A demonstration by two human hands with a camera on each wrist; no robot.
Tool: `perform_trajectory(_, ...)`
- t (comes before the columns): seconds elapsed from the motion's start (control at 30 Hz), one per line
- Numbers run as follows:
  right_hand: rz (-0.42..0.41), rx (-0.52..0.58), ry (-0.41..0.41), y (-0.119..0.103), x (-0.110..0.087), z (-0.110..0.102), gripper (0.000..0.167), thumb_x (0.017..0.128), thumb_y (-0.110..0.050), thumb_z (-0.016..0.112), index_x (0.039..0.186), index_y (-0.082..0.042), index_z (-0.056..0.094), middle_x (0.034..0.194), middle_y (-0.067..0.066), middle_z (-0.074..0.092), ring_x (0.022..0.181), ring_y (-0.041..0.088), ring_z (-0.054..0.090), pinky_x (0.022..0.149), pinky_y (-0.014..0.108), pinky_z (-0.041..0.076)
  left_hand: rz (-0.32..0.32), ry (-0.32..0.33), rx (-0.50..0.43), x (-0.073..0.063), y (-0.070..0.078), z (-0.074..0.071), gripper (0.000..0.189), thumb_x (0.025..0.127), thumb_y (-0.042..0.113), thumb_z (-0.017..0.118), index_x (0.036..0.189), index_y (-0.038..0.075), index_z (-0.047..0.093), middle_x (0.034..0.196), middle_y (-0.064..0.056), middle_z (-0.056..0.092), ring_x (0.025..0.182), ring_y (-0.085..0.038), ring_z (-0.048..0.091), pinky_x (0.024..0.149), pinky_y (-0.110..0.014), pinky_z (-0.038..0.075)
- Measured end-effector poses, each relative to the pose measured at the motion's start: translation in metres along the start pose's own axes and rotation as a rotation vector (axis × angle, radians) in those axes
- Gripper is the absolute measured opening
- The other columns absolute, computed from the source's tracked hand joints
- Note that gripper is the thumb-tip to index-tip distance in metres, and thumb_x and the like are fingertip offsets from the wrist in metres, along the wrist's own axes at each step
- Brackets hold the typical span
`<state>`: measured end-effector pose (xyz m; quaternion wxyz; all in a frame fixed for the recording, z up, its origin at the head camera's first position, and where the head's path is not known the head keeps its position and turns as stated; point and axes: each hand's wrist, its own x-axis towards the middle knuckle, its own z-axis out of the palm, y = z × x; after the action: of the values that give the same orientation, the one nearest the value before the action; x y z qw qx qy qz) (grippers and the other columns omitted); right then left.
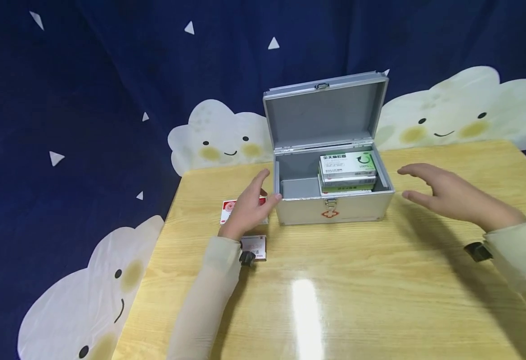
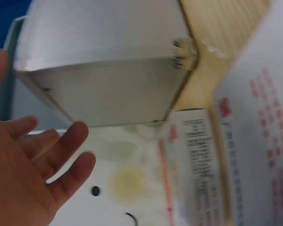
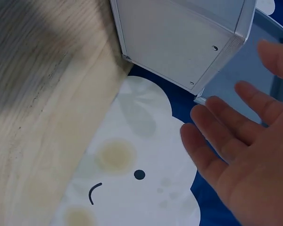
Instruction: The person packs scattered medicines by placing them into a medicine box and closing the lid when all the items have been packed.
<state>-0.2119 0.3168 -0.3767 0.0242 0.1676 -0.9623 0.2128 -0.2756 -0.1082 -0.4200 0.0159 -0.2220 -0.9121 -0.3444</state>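
A silver first-aid box (image 1: 299, 212) with a red cross on its front stands on the table, its lid (image 1: 326, 112) raised. In its right part lie several stacked medicine boxes (image 1: 346, 165), a green and white one on top. My left hand (image 1: 248, 206) is at the box's left end, fingers extended and thumb by the front corner. To the right of the box, my right hand (image 1: 454, 194) hovers with fingers stretched toward it, apart from the side wall (image 3: 170, 42). Neither hand holds anything. In the left wrist view, the left fingers (image 2: 68, 146) reach past the box's end wall (image 2: 108, 89).
Partly under the left hand in the head view lies a red and white medicine box (image 1: 227, 212). A second white medicine box (image 1: 254, 246) lies nearer, beside the left wrist. Behind the wooden table (image 1: 357, 285) hangs a dark blue curtain (image 1: 123, 65) with cloud faces.
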Motion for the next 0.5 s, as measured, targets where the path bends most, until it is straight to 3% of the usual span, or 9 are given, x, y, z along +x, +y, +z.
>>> perform_trajectory(0.07, -0.025, -0.013, 0.071, -0.001, -0.003, 0.003, 0.047, 0.094, -0.021, 0.068, 0.135, -0.001, 0.054, 0.137, 0.022, 0.056, 0.125, 0.039, 0.051, 0.098, 0.054, 0.044, 0.024, 0.03, 0.053, -0.008, 0.003, -0.004, 0.066, 0.096, 0.047, 0.053, 0.152, 0.017, 0.038, 0.155, -0.005, 0.044, 0.117, -0.023, 0.061, 0.101, -0.045, 0.049)
perform_trajectory(0.17, -0.084, -0.027, 0.215, -0.002, -0.006, 0.007, 0.039, 0.09, -0.013, 0.071, 0.126, -0.006, 0.062, 0.127, 0.015, 0.065, 0.113, 0.018, 0.057, 0.088, 0.029, 0.048, 0.072, 0.065, 0.107, -0.02, 0.007, -0.011, 0.056, 0.096, 0.04, 0.055, 0.144, 0.012, 0.05, 0.154, -0.005, 0.046, 0.122, -0.025, 0.061, 0.109, -0.046, 0.044)
perform_trajectory(0.23, -0.11, -0.03, 0.29, -0.003, -0.006, 0.008, 0.036, 0.087, -0.01, 0.073, 0.123, -0.009, 0.066, 0.121, 0.01, 0.068, 0.105, 0.003, 0.054, 0.081, 0.015, 0.043, 0.09, 0.085, 0.115, -0.029, 0.008, -0.016, 0.052, 0.096, 0.036, 0.057, 0.141, 0.012, 0.053, 0.151, -0.005, 0.05, 0.123, -0.025, 0.061, 0.111, -0.045, 0.043)
perform_trajectory(0.3, -0.122, -0.02, 0.313, -0.006, -0.005, 0.008, 0.035, 0.087, -0.01, 0.073, 0.122, -0.009, 0.066, 0.121, 0.009, 0.068, 0.102, 0.001, 0.053, 0.079, 0.008, 0.038, 0.097, 0.098, 0.109, -0.037, 0.009, -0.02, 0.05, 0.096, 0.034, 0.059, 0.14, 0.012, 0.054, 0.15, -0.004, 0.051, 0.127, -0.025, 0.059, 0.112, -0.046, 0.043)
perform_trajectory(0.37, -0.117, -0.015, 0.304, -0.009, -0.003, 0.008, 0.036, 0.088, -0.01, 0.072, 0.123, -0.009, 0.066, 0.122, 0.01, 0.068, 0.102, 0.005, 0.055, 0.078, 0.01, 0.04, 0.098, 0.098, 0.095, -0.044, 0.011, -0.022, 0.049, 0.095, 0.032, 0.06, 0.14, 0.012, 0.055, 0.151, -0.003, 0.05, 0.132, -0.024, 0.056, 0.113, -0.046, 0.042)
perform_trajectory(0.5, -0.11, 0.01, 0.268, -0.016, 0.004, 0.012, 0.037, 0.089, -0.009, 0.071, 0.125, -0.006, 0.064, 0.125, 0.013, 0.066, 0.104, 0.027, 0.061, 0.079, 0.032, 0.05, 0.099, 0.07, 0.089, -0.055, 0.013, -0.024, 0.049, 0.095, 0.032, 0.06, 0.139, 0.012, 0.055, 0.151, -0.001, 0.05, 0.14, -0.023, 0.048, 0.115, -0.046, 0.04)
